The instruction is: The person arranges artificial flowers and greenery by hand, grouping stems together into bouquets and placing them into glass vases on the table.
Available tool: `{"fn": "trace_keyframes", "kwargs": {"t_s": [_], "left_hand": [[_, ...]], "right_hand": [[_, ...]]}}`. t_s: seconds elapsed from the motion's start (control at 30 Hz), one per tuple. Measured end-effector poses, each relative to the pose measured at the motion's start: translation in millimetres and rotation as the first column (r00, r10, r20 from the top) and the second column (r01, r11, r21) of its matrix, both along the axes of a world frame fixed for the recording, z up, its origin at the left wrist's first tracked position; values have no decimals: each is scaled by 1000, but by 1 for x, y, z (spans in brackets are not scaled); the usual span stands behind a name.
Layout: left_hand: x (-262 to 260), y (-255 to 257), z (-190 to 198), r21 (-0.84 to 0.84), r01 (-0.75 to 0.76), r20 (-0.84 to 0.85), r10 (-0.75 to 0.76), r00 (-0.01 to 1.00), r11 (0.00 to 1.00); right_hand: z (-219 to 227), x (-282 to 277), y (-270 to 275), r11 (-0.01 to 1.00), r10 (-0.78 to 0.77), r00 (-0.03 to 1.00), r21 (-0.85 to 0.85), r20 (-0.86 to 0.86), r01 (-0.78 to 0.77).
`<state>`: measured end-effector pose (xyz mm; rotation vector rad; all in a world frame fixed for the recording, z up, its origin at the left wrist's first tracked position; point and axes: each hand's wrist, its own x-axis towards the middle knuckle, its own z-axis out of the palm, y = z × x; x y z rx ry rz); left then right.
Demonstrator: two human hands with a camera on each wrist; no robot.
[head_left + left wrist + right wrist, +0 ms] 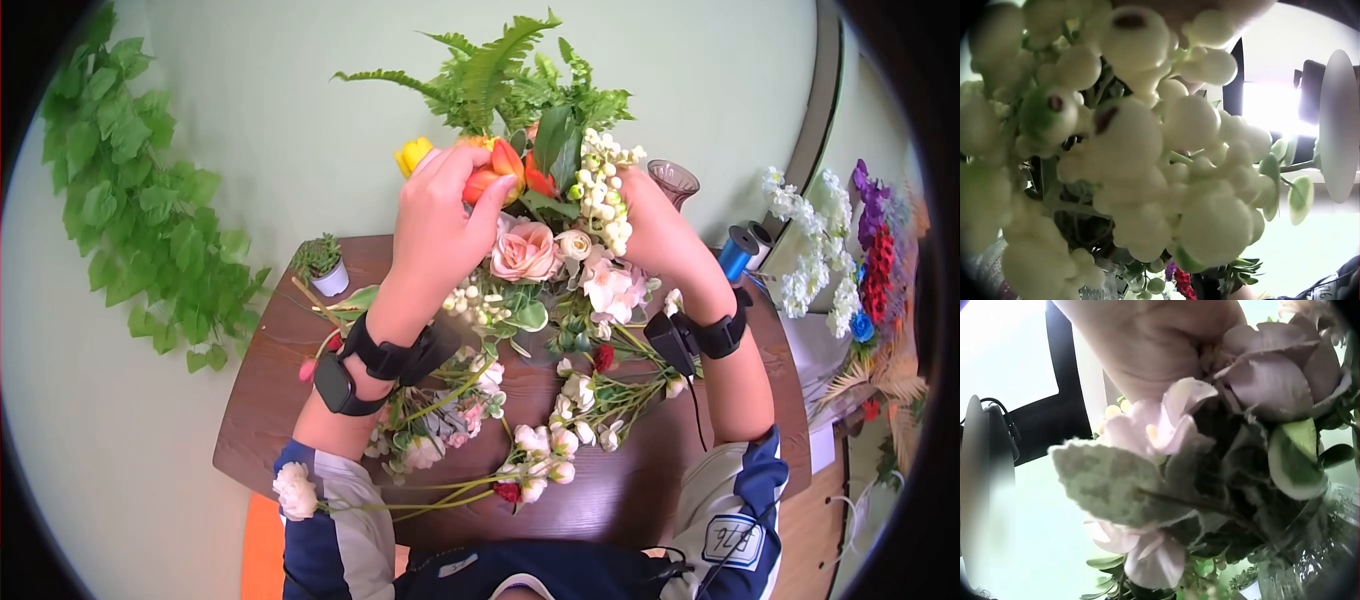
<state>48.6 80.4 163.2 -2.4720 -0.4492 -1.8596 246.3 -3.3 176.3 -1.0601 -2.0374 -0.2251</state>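
Observation:
In the head view a full flower arrangement stands at the middle of the table. Curled around an orange-red tulip (488, 178) are the thumb and fingers of my left hand (440, 210). My right hand (660, 230) reaches in behind a spray of white berries (603, 190); its fingers are hidden there, so what they hold I cannot tell. Between the hands sit a pink rose (525, 250) and a second orange tulip (538, 178). White berries (1191, 125) fill the left wrist view. A clear glass vase (1310, 569) shows below the blooms in the right wrist view.
Loose stems with white blossoms (545, 455) lie across the brown table (640, 490). A small potted succulent (320, 265) stands back left. On the right are ribbon spools (738, 250) and a tinted glass vase (673, 180). Green vines (140, 200) hang at left; fern fronds (500, 75) rise behind.

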Motion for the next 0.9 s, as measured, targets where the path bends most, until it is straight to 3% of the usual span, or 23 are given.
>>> {"fn": "trace_keyframes", "kwargs": {"t_s": [0.13,0.2,0.23,0.3,0.33,0.47,0.53,0.57,0.63,0.77,0.83,0.87,0.9], "left_hand": [[-7,-15,-1,-33,-29,-3,29,1000,999],[-10,-16,0,-55,-23,-13,23,1000,998],[-10,-16,0,-43,-14,-21,13,1000,999],[-10,-18,-1,-38,-4,-28,3,1000,999],[-9,-20,-1,-35,1,-22,-2,1000,999],[-7,-26,-6,-12,-19,-54,19,998,1000],[-5,-31,-4,-30,3,-60,-4,998,1000],[-5,-32,-4,-23,-3,-77,2,997,1000],[-4,-34,-4,-15,-10,-94,9,996,1000],[-7,-38,-3,-35,0,-125,-4,992,999],[-10,-38,-4,-38,20,-104,-23,994,999],[-13,-38,-5,16,-36,-104,38,994,999],[-14,-38,-6,69,-93,-101,100,990,993]], "right_hand": [[4,14,-13,986,-157,983,-45,98,162],[28,18,-38,909,-310,921,-209,234,359],[34,18,-45,909,-310,921,-210,236,360],[40,16,-53,954,-229,963,165,-143,252],[39,11,-53,954,-231,963,160,-142,252],[19,-18,-36,999,9,962,-32,-273,-18],[9,-25,-23,990,-64,979,112,-194,87],[9,-29,-20,990,-65,979,112,-195,88],[11,-33,-14,975,-215,921,-18,-326,222],[17,-25,-15,979,-197,954,-96,-225,179],[15,-16,-18,992,-41,969,-126,-243,10],[14,-12,-22,992,-44,969,-125,-242,14],[13,-9,-28,1000,-26,975,4,-219,27]]}}
